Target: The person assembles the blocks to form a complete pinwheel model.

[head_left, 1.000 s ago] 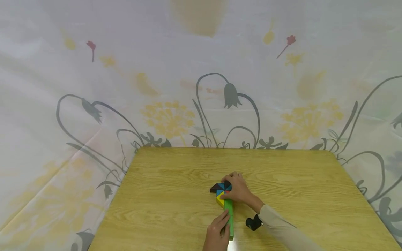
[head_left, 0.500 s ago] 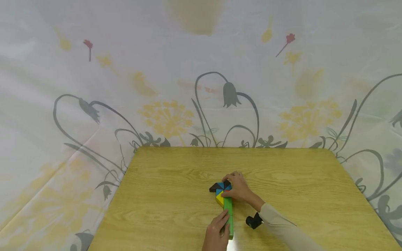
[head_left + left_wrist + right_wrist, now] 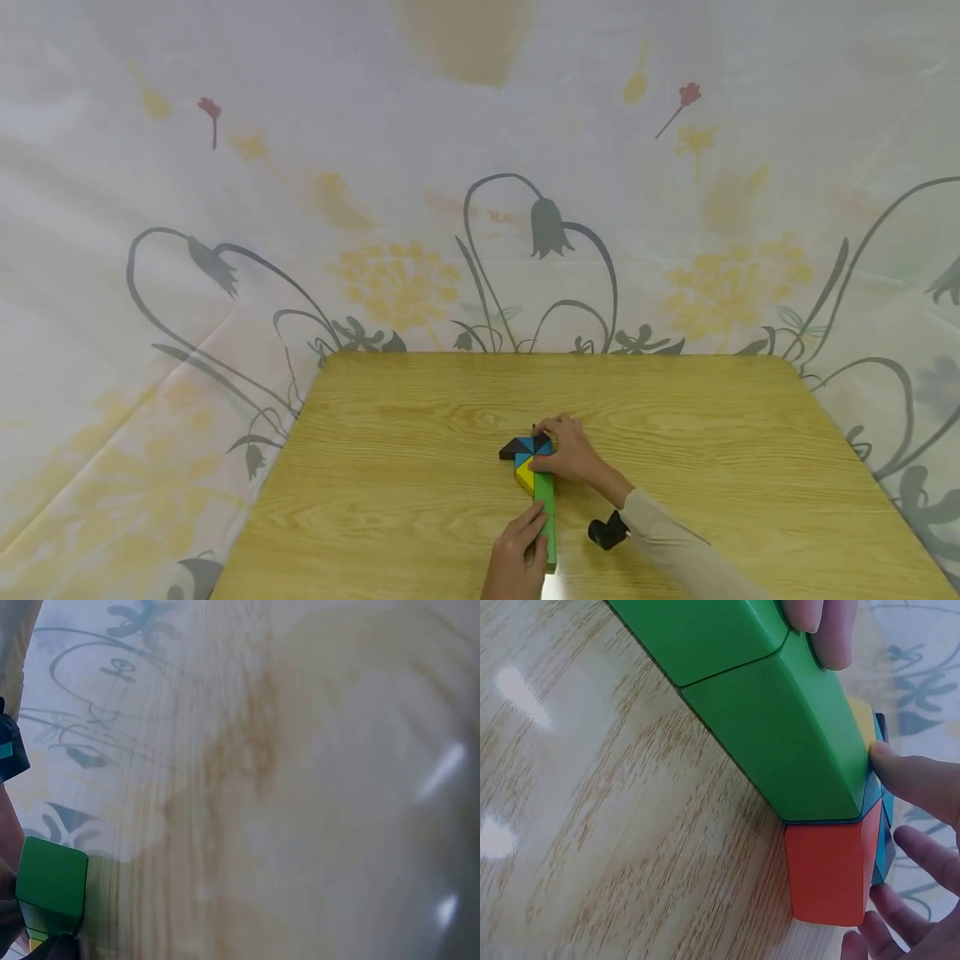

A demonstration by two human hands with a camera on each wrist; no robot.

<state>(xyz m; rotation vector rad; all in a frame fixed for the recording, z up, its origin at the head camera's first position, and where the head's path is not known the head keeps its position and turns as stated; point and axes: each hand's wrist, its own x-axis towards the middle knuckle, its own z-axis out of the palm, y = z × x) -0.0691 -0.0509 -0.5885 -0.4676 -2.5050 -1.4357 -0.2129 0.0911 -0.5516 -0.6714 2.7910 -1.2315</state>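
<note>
Coloured toy blocks lie together in a pinwheel shape on the table. Two green blocks [image 3: 543, 492] end to end form its stem. Around its head are a yellow block [image 3: 523, 479], black blocks [image 3: 512, 450], blue blocks [image 3: 526, 444] and a red block [image 3: 826, 874]. My left hand [image 3: 516, 552] holds the near green block, its fingertips along the side and top. My right hand [image 3: 570, 454] spans the pinwheel head, thumb on the near side by the yellow block and fingers curled round the far side. It hides part of the head.
The wood-grain table [image 3: 390, 492] reaches back to a flower-printed curtain [image 3: 420, 167]. A small black device [image 3: 608, 531] sits at my right wrist, beside the green stem.
Both hands keep their holds on the blocks, with hardly any movement. The view shifts very slightly.
</note>
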